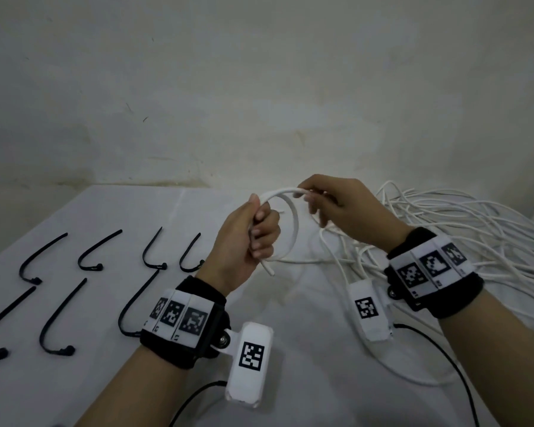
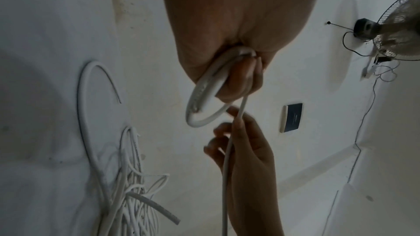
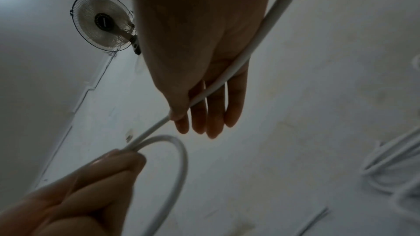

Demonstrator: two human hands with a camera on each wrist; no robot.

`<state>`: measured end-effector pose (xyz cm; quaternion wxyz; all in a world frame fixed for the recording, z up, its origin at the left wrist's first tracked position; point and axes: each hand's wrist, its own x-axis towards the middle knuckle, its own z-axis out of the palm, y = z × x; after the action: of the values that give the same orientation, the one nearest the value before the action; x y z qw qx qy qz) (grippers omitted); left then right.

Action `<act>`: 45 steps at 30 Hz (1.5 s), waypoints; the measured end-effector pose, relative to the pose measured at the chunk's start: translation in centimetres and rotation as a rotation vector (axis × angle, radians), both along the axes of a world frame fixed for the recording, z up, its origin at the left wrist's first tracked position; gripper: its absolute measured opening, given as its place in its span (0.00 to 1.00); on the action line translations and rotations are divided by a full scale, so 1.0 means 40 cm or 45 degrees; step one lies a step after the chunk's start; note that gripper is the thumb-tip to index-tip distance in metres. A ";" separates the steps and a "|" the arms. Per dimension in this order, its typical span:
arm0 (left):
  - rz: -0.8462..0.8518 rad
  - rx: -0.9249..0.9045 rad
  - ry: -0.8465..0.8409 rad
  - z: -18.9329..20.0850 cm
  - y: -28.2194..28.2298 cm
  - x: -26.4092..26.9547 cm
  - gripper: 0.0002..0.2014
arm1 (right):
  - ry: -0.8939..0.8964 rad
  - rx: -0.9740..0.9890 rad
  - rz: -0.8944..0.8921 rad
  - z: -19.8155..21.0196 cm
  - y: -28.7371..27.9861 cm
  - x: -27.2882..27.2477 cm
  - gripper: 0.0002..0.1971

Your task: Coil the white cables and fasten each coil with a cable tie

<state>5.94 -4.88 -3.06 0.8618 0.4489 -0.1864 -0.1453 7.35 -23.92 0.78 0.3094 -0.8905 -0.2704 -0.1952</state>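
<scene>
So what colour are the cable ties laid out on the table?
Black cable ties, clearest in the head view, left of the left hand.

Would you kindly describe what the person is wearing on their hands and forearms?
Both hands, the left hand and the right hand, are bare, with bare forearms and no sleeves in view. Each wrist carries a black wristband faced with white panels of black square code markers. A white camera housing with its own marker hangs from each band, trailing a thin black cable.

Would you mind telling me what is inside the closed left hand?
The left hand grips the white cable, doubled into a first loop, with the cut end poking out below. How the strands cross inside the fist is hidden by the fingers.
</scene>
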 end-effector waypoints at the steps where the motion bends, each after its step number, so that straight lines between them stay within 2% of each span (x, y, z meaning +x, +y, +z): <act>1: 0.004 -0.045 0.019 -0.001 0.002 0.004 0.20 | 0.048 -0.008 -0.050 -0.004 -0.028 -0.010 0.07; 7: 0.070 -0.294 0.075 0.007 0.027 0.026 0.23 | 0.408 -0.182 -0.293 -0.032 -0.243 -0.097 0.10; 9: 0.099 -0.333 0.065 0.010 0.040 0.034 0.25 | 0.480 -0.110 -0.360 -0.029 -0.302 -0.133 0.07; 11: 0.125 -0.319 0.060 0.009 0.045 0.037 0.25 | 0.490 0.127 -0.385 -0.027 -0.343 -0.159 0.06; 14: 0.111 -0.326 0.077 0.005 0.035 0.034 0.24 | 0.446 0.442 -0.308 -0.035 -0.364 -0.157 0.08; 24: 0.093 -0.301 0.126 -0.006 0.016 0.029 0.25 | -0.108 0.834 -0.248 -0.030 -0.321 -0.022 0.10; 26: 0.120 -0.369 0.129 -0.003 0.031 0.037 0.24 | -0.163 0.690 -0.258 -0.049 -0.296 -0.018 0.10; 29: 0.206 -0.473 0.115 0.001 0.071 0.053 0.25 | -0.203 0.182 -0.303 -0.092 -0.261 -0.025 0.10; 34: 0.265 -0.478 0.117 -0.002 0.076 0.057 0.23 | -0.132 -0.332 -0.047 -0.098 -0.208 -0.050 0.09; 37: 0.279 -0.415 0.103 -0.005 0.060 0.052 0.20 | -0.052 -0.424 0.115 -0.075 -0.147 -0.091 0.05; 45: 0.220 -0.381 0.117 -0.012 0.013 0.035 0.20 | 0.145 -0.273 0.491 0.010 -0.012 -0.181 0.06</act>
<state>7.35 -4.37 -3.55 0.9358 0.3229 -0.1271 -0.0616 0.11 -24.41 1.18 0.2593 -0.8597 -0.4369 -0.0521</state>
